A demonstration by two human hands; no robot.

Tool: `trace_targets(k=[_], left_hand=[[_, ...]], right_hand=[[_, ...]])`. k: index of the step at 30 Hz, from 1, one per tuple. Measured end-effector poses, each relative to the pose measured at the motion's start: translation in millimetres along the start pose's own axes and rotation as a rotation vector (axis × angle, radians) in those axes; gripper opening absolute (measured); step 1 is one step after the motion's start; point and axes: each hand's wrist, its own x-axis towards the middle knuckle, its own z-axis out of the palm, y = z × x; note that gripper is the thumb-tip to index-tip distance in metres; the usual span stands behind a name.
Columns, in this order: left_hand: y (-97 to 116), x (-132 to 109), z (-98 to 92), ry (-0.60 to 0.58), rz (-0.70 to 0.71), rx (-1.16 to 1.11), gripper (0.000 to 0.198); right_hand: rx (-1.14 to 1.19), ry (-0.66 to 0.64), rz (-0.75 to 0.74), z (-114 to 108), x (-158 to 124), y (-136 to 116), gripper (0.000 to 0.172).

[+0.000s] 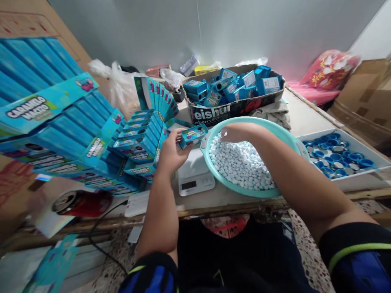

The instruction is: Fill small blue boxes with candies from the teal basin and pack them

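Note:
My left hand (174, 149) grips a small blue candy box (193, 134), lying tilted beside the basin's left rim. Over the candies my right hand (233, 132) is curled, its fingertips pointing down and left toward that box; what they hold is hidden. White and pale blue candies (244, 167) are heaped in the turquoise basin (244, 192). A white digital scale (197, 179) stands under the held box, against the basin.
Stacked blue display boxes (70, 122) rise on the left. Behind the basin, a carton (235, 110) holds many blue boxes. A white tray (360, 179) at right contains blue-rimmed round pieces. A red can (82, 203) lies near the front left, beside a black cable (100, 240).

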Motion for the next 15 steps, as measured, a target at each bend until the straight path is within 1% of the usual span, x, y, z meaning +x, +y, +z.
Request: trace_targets(k=[1, 3, 4, 6, 9, 11, 12, 13, 15], left_hand=[[-3, 0, -4.0, -0.040, -0.089, -0.065, 0.053], [-8, -1, -11.3, -0.157, -0.246, -0.147, 0.056], [-10, -1, -14.3, -0.211, -0.305, -0.159, 0.057], [-13, -2, -18.5, -0.271, -0.369, -0.125, 0.060], [-13, -4, -19.9, -0.298, -0.415, -0.015, 0.060], [-10, -4, -18.3, -0.324, -0.453, -0.016, 0.059], [-9, -4, -16.8, -0.321, -0.460, -0.052, 0.059], [-8, -4, -14.9, -0.292, -0.446, -0.109, 0.059], [-7, -3, -10.3, -0.183, -0.368, -0.226, 0.058]], right_hand=[[-0.005, -0.002, -0.001, 0, 0, -1, 0.039], [-0.009, -0.013, 0.005, 0, -1, -3, 0.039], [-0.010, -0.017, 0.006, 0, -3, -5, 0.039], [-0.015, -0.021, 0.013, -1, -6, -8, 0.038], [-0.022, -0.032, 0.011, -2, -11, -12, 0.041], [-0.011, -0.042, -0.007, -3, -12, -13, 0.043], [-0.004, -0.050, -0.012, -3, -12, -13, 0.043], [0.000, -0.057, -0.010, -3, -12, -12, 0.043], [-0.003, -0.069, 0.003, -2, -12, -12, 0.043]])
